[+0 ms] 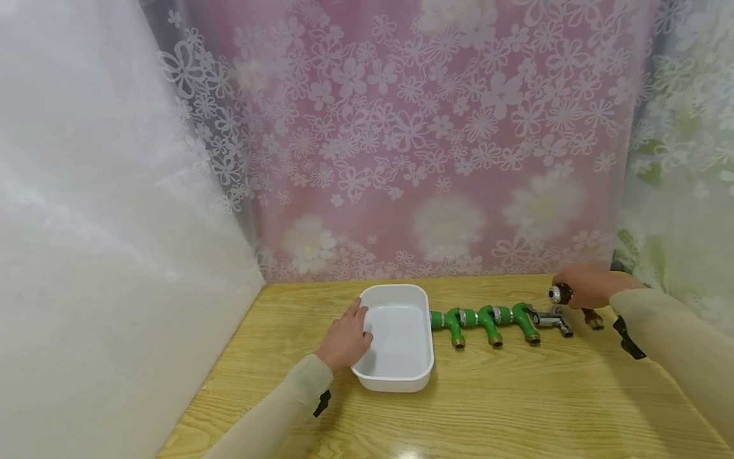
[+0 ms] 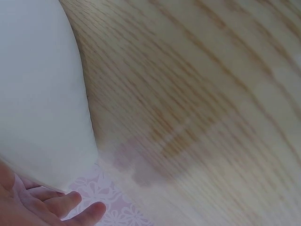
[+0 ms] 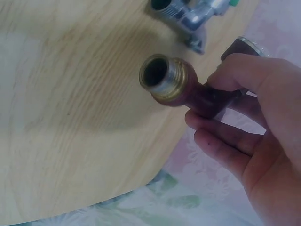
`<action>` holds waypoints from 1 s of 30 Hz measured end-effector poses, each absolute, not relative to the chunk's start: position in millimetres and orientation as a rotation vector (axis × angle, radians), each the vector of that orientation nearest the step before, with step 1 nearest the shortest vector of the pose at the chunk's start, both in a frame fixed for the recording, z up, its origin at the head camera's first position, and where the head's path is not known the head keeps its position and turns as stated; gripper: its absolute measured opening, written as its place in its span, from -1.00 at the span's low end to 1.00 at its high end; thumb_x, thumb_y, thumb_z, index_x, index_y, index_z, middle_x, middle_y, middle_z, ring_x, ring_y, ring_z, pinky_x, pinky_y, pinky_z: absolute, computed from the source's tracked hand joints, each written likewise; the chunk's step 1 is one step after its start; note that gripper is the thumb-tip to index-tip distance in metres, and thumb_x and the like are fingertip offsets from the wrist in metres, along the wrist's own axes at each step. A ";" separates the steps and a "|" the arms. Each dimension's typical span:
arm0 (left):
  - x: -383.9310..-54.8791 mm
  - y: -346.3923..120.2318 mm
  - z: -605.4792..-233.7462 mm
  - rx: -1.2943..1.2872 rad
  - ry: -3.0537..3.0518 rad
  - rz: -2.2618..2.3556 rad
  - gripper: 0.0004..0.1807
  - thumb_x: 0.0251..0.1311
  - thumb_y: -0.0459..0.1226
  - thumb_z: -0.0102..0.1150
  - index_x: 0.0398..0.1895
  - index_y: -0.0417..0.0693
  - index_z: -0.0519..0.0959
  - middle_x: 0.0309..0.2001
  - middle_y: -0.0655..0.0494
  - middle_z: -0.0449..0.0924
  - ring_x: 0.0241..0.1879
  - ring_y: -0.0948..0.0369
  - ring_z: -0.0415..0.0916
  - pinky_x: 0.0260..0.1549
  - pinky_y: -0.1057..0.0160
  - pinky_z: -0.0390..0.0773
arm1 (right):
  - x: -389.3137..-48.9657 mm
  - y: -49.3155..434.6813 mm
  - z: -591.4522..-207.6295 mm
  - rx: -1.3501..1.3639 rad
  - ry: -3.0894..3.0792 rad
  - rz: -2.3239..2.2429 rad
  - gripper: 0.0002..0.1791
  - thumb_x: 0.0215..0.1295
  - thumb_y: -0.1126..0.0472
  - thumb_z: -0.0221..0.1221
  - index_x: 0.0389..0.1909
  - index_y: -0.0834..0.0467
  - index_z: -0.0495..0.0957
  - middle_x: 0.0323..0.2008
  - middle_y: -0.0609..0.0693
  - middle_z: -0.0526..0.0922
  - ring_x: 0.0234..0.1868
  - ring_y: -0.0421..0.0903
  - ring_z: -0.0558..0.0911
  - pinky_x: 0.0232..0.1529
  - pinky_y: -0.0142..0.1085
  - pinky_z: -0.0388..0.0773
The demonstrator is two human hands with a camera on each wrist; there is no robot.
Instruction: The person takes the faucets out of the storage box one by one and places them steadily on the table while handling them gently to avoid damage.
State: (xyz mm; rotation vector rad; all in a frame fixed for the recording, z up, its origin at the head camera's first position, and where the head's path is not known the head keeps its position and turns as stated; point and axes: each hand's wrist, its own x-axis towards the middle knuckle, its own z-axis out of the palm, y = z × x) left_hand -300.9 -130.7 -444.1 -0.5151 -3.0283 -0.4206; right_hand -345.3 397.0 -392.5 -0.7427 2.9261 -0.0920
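My left hand [image 1: 346,338] rests on the left rim of a white rectangular basin [image 1: 395,385], fingers fairly straight and the thumb over its inside. In the left wrist view the fingers [image 2: 61,205] reach past the basin's outer wall [image 2: 42,94]. At the far right, my right hand [image 1: 593,287] grips a dark red tap [image 3: 207,101] between thumb and fingers. The tap's brass threaded outlet [image 3: 164,77] faces the right wrist camera. Just left of that hand lies a chrome tap [image 1: 547,320]. Three green taps [image 1: 490,325] lie in a row between it and the basin.
The wooden table [image 1: 476,408] runs back to a pink flowered curtain [image 1: 413,159]. A pale sheet [image 1: 115,210] hangs along the left side, and a green-patterned one [image 1: 688,159] along the right. The left green tap lies close against the basin's right side.
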 end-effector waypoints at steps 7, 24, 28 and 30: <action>-301.1 -134.2 -446.3 -0.534 -3.009 -0.440 -0.36 0.41 -0.16 0.01 0.48 -0.23 0.25 0.58 -0.19 0.03 0.38 -0.11 0.36 0.22 -0.12 0.50 | -349.0 411.7 -410.7 -0.766 2.991 -0.017 -0.76 0.10 0.31 0.42 -0.19 0.16 0.66 -0.32 -0.08 0.65 -0.38 -0.14 0.59 -0.43 -0.17 0.56; -298.3 -134.1 -446.0 -0.519 -3.008 -0.436 -0.38 0.40 -0.17 0.02 0.47 -0.22 0.27 0.58 -0.18 0.05 0.37 -0.11 0.38 0.21 -0.12 0.50 | -344.9 425.1 -425.7 -0.611 2.956 -0.075 -0.64 0.12 0.54 0.22 -0.03 0.30 0.64 -0.14 0.21 0.69 -0.19 0.17 0.68 -0.27 0.05 0.63; -298.7 -134.4 -445.6 -0.522 -2.998 -0.439 -0.38 0.40 -0.17 0.02 0.47 -0.22 0.28 0.57 -0.18 0.06 0.36 -0.11 0.39 0.21 -0.13 0.50 | -343.5 422.2 -425.7 -0.565 2.951 -0.066 -0.60 0.13 0.56 0.17 0.02 0.33 0.62 -0.07 0.30 0.68 -0.13 0.28 0.66 -0.21 0.13 0.62; -298.8 -134.4 -445.7 -0.524 -2.997 -0.435 -0.38 0.40 -0.17 0.02 0.46 -0.22 0.28 0.57 -0.18 0.06 0.36 -0.11 0.40 0.20 -0.12 0.51 | -341.1 419.4 -424.3 -0.543 2.940 -0.065 -0.58 0.14 0.57 0.15 0.05 0.35 0.61 -0.05 0.34 0.66 -0.09 0.32 0.65 -0.20 0.15 0.61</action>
